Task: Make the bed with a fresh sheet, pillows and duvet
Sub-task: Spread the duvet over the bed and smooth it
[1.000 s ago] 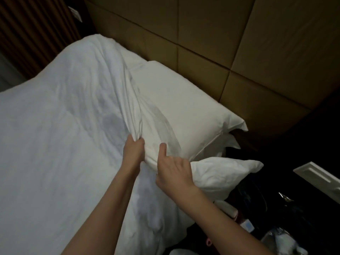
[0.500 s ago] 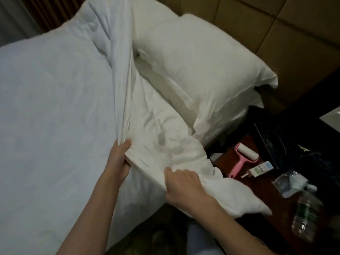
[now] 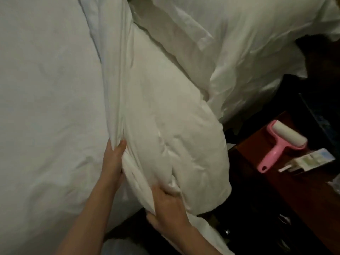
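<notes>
White duvet [image 3: 46, 89] spread over the bed, its folded edge gathered in both hands. The left hand [image 3: 113, 161] pinches the raised fold of the duvet; the right hand [image 3: 169, 208], nearer the duvet's corner, grips the bunched edge (fingers curled into the cloth). Stacked pillows [image 3: 248, 43] lie beyond the duvet's fold. Beside the duvet's corner, a dark wooden surface [image 3: 257, 153] carries a pink lint roller [image 3: 281, 146] and a small box [image 3: 309, 161].

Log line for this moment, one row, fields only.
step: folding duvet edge near pillows | left hand: grips fold | right hand: grips duvet edge | nightstand: pink lint roller
</notes>
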Demonstrator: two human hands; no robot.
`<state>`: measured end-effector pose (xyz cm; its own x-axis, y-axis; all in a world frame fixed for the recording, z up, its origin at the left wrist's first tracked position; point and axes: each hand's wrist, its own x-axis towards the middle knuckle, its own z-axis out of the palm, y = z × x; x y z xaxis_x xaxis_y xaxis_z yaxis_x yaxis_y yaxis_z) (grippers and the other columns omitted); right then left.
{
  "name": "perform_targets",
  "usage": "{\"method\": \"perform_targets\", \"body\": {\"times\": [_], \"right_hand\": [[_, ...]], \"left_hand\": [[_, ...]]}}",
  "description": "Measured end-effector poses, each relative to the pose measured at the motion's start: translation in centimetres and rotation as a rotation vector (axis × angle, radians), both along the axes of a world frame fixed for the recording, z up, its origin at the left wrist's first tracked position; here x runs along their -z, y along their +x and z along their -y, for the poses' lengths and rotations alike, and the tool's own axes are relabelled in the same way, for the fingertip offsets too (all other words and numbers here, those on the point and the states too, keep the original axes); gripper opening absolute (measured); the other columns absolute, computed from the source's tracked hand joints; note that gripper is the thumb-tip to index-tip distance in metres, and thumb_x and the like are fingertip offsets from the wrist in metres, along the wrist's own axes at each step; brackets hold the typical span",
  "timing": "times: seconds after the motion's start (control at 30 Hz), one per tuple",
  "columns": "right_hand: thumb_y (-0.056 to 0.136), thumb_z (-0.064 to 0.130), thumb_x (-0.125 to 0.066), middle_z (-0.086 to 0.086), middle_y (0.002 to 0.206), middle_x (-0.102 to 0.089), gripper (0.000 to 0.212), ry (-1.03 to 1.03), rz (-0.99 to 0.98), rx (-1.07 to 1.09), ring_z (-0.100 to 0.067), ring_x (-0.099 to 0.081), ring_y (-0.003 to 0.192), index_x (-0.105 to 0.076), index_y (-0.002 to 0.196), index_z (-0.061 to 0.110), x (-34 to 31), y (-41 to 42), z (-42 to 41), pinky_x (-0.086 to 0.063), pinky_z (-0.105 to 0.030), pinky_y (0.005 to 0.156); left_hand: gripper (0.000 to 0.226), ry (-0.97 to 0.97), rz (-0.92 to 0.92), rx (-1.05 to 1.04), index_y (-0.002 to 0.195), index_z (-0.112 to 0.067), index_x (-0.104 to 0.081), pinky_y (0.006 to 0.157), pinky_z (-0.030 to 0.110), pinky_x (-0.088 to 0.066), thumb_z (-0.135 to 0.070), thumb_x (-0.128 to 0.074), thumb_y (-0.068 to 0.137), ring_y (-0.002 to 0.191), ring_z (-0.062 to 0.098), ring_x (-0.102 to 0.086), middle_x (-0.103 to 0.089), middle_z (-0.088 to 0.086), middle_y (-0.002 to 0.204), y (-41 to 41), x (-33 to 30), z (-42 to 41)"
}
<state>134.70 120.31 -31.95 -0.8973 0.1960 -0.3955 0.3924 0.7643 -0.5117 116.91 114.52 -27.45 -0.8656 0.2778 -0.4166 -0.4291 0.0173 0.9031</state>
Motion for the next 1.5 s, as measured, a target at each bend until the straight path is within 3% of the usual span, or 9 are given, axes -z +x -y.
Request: {"method": "perform_targets", "body": {"times": [0.1,0.2,0.4,0.5,0.6,0.8,1.2,1.37,1.5], "right_hand": [[0.083,0.054,-0.057,0.001,0.135,-0.053,0.063,-0.291,0.034,-0.197,-0.014,-0.049,0.125,-0.041,0.138,0.026,5.0,0.5,-3.1,-0.041,-0.029,0.103],[0.088,0.047,-0.058,0.003,0.109,-0.070,0.034,-0.603,-0.157,-0.134,0.003,-0.060,0.094,-0.069,0.111,0.024,4.8,0.4,-8.0,-0.040,-0.016,0.097],[0.087,0.013,-0.061,0.003,0.111,-0.060,0.030,-0.362,-1.284,0.719,-0.011,-0.060,0.100,-0.051,0.115,0.019,6.5,-1.0,-16.1,-0.048,-0.022,0.089],[0.073,0.048,-0.070,-0.004,0.142,-0.037,0.083,-0.073,-1.045,0.793,-0.019,-0.039,0.130,-0.032,0.140,0.017,8.9,-2.2,-18.4,-0.034,-0.034,0.110],[0.050,0.071,-0.073,-0.001,0.142,-0.041,0.115,-0.326,-0.781,0.852,-0.020,-0.045,0.126,-0.027,0.143,0.022,9.8,-1.9,-19.8,-0.040,-0.037,0.104],[0.071,0.049,-0.078,0.005,0.102,-0.063,0.051,-0.357,-0.622,0.741,-0.016,-0.061,0.097,-0.062,0.110,0.020,7.8,1.3,-21.4,-0.045,-0.023,0.075],[0.090,0.065,-0.040,-0.003,0.089,-0.050,0.050,0.267,-0.471,0.717,-0.027,-0.054,0.078,-0.035,0.102,0.017,11.7,7.3,-17.2,-0.040,-0.035,0.066],[0.097,0.030,-0.046,-0.020,0.139,-0.040,0.053,0.184,-0.280,0.798,-0.038,-0.042,0.124,-0.031,0.141,0.004,17.1,5.0,-16.7,-0.043,-0.050,0.097],[0.089,0.007,-0.050,-0.018,0.143,-0.036,0.050,0.295,-0.788,0.714,-0.032,-0.034,0.131,-0.038,0.137,0.002,15.2,4.7,-13.1,-0.033,-0.046,0.109]], "left_hand": [[0.036,0.037,-0.076,-0.076,0.127,-0.013,-0.058,0.098,0.055,-0.046,-0.017,-0.059,0.091,0.109,0.033,-0.062,-0.066,0.014,0.117,-0.6,4.0,-0.2],[0.035,0.066,-0.209,-0.074,0.126,-0.012,-0.060,0.083,0.041,-0.056,-0.021,-0.058,0.092,0.097,0.025,-0.068,-0.070,0.009,0.109,-1.1,5.4,-0.2],[0.035,0.139,-0.337,-0.032,0.125,-0.009,-0.061,0.077,0.034,-0.059,-0.019,-0.057,0.091,0.090,0.018,-0.070,-0.071,0.007,0.107,-1.0,6.2,-0.1],[0.038,0.152,-0.323,0.004,0.127,-0.006,-0.059,0.074,0.034,-0.059,-0.018,-0.056,0.091,0.090,0.020,-0.070,-0.069,0.010,0.110,-1.0,6.0,0.0],[0.038,0.131,-0.319,0.010,0.128,-0.005,-0.058,0.071,0.032,-0.059,-0.016,-0.054,0.092,0.082,0.016,-0.071,-0.070,0.007,0.106,-0.6,5.6,0.0],[0.035,0.065,-0.377,-0.015,0.127,-0.004,-0.058,0.068,0.032,-0.060,-0.012,-0.053,0.093,0.076,0.015,-0.071,-0.073,0.001,0.092,1.0,4.9,-0.2],[0.037,-0.140,-0.441,-0.099,0.131,-0.007,-0.054,0.058,0.020,-0.057,-0.016,-0.051,0.096,0.069,0.004,-0.068,-0.067,0.008,0.112,1.7,3.8,7.0],[0.040,-0.418,-0.613,-0.267,0.115,-0.012,-0.055,0.071,0.029,-0.052,-0.042,-0.060,0.089,0.079,0.011,-0.060,-0.063,0.011,0.108,3.5,4.9,6.2],[0.078,-0.522,-0.570,-0.273,0.126,-0.011,-0.043,0.094,0.043,-0.047,-0.052,-0.077,0.070,0.112,0.027,-0.056,-0.057,0.010,0.124,5.9,5.9,5.8]]}}
